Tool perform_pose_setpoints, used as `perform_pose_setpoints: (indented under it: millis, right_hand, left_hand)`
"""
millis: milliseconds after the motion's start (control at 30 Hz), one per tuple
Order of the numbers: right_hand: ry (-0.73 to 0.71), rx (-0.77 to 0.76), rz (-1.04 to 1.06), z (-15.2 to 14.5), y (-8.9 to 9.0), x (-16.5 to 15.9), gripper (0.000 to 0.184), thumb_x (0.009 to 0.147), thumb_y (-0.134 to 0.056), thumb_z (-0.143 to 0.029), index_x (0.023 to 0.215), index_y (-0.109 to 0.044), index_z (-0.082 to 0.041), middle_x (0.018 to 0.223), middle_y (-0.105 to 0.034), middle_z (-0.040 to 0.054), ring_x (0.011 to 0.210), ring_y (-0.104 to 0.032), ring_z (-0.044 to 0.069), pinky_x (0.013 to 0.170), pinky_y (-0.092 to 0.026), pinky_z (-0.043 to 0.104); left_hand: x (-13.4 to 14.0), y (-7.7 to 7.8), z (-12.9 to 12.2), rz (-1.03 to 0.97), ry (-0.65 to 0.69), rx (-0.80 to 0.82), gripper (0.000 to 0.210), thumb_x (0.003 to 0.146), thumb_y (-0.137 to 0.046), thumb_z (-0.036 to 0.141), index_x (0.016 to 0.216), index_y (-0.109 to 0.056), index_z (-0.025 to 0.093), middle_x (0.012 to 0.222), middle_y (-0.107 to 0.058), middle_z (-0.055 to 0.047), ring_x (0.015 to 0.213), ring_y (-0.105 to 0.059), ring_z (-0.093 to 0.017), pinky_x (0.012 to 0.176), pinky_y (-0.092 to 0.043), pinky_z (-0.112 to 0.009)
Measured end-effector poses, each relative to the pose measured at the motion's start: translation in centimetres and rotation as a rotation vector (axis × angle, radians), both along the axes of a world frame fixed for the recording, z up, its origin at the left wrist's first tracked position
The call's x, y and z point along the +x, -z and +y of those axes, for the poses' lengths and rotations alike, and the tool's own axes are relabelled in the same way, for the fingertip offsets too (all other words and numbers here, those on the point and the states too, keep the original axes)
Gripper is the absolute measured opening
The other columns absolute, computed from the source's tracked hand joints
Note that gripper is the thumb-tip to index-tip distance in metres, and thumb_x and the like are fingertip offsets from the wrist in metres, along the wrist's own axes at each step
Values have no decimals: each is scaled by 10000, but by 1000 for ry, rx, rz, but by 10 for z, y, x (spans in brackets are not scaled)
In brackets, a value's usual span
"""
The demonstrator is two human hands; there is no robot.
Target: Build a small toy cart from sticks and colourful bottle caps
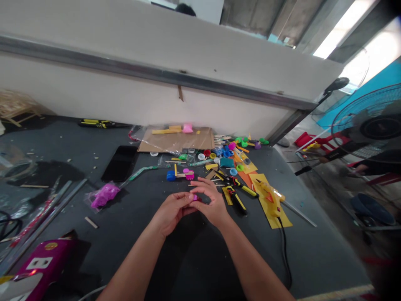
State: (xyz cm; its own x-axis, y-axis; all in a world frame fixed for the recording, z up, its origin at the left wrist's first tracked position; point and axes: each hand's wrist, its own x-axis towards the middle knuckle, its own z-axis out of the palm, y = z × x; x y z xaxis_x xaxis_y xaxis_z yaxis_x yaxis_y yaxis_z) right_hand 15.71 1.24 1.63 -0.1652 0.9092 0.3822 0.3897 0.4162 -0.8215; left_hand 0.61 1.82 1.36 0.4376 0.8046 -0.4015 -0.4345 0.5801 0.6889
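Note:
My left hand (173, 209) and my right hand (213, 202) meet over the middle of the table, their fingertips closed around a small pink lump of clay (195, 197). Something dark red shows just below it, mostly hidden by the fingers. Just beyond my hands lies a small construction of sticks with a blue wheel-like end (171, 175) and a pink end (189, 174). A plastic bag of purple clay (105, 195) rests to the left.
A yellow glue gun (272, 200) lies right on yellow sheets, near pliers (236, 200). Behind are coloured caps (213, 155) and cardboard (175, 142). Leftward are a black phone (119, 163) and a magenta power strip (44, 265). A fan (372, 125) stands beyond the right edge.

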Motion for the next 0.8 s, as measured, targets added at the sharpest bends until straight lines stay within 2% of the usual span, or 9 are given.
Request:
perform_pose_setpoints:
  millis: [100, 233, 433, 633, 733, 800]
  right_hand:
    - [-34, 12, -24, 0, 1, 1, 170, 759, -662, -255, 929, -671, -258, 1098, -648, 29, 1182, -462, 212, 992, -375, 429]
    - [42, 76, -38, 0, 4, 2, 109, 788, -626, -226, 875, -686, -253, 1033, -672, 35, 1160, -478, 211, 985, -375, 427]
    - [-30, 80, -75, 1, 5, 3, 233, 757, -657, -208, 982, -667, -269, 1109, -643, 35, 1163, -472, 221, 985, -373, 430]
    - [6, 60, -24, 1, 7, 2, 139, 789, -621, -198, 889, -684, -271, 1025, -676, 31, 1148, -486, 226, 970, -382, 443]
    - [7, 48, -6, 1, 6, 2, 131, 763, -656, -214, 882, -679, -263, 1047, -667, 32, 1146, -486, 221, 975, -380, 432]
    - [-33, 35, -4, 1, 5, 3, 204, 735, -690, -236, 936, -670, -267, 1082, -655, 31, 1152, -483, 217, 979, -382, 427]
  left_hand:
    - [0, 0, 0, 51, 11, 26, 150, 710, -695, 261, 753, -707, 118, 713, -691, -57, 684, -631, -135, 781, -514, -288]
    - [2, 0, 0, 113, 10, 104, 203, 711, -689, 306, 798, -715, 124, 792, -705, -79, 750, -638, -162, 811, -495, -307]
    - [0, 2, 0, 162, 2, 102, 184, 678, -718, 294, 742, -713, 122, 713, -693, -44, 687, -616, -125, 765, -489, -259]
    - [-1, 5, 2, 45, 68, 68, 244, 728, -677, 317, 871, -707, 121, 834, -709, -81, 818, -637, -167, 849, -483, -331]
    - [-1, 6, 4, 33, 45, 28, 206, 707, -701, 294, 815, -706, 118, 765, -702, -56, 747, -635, -137, 806, -501, -296]
    - [-2, 7, 5, 56, 27, 10, 176, 680, -726, 273, 755, -701, 116, 685, -683, -28, 661, -615, -103, 757, -511, -260]
